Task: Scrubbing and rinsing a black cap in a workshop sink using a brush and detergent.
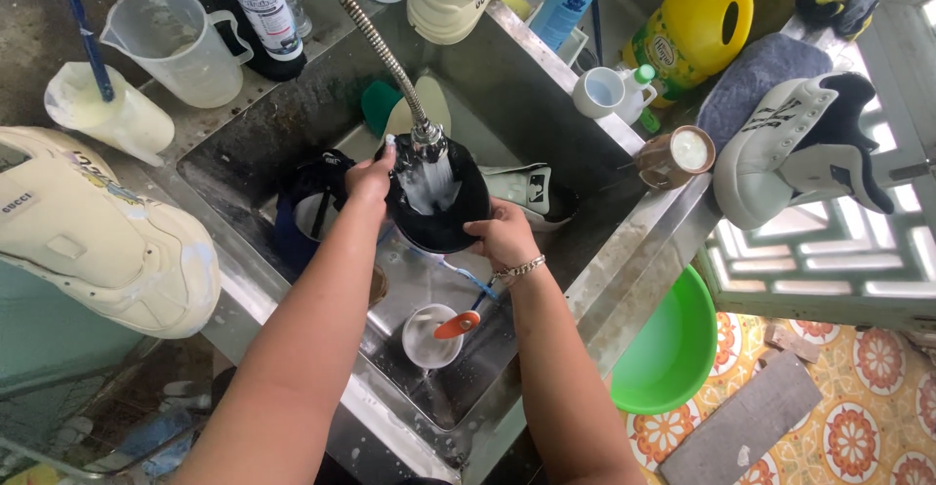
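You are rinsing black shoe under tap, over sink. Left hand and right hand both gripping shoe. Next, probably turning it, keeping firm hold.

Head camera looks steeply down, close over the sink.

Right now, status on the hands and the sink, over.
Both hands, left and right, grip black shoe. Flexible metal faucet running into it. Orange-handled brush across small steel cup below.

A black cap, crown open upward under running water, held over the sink.
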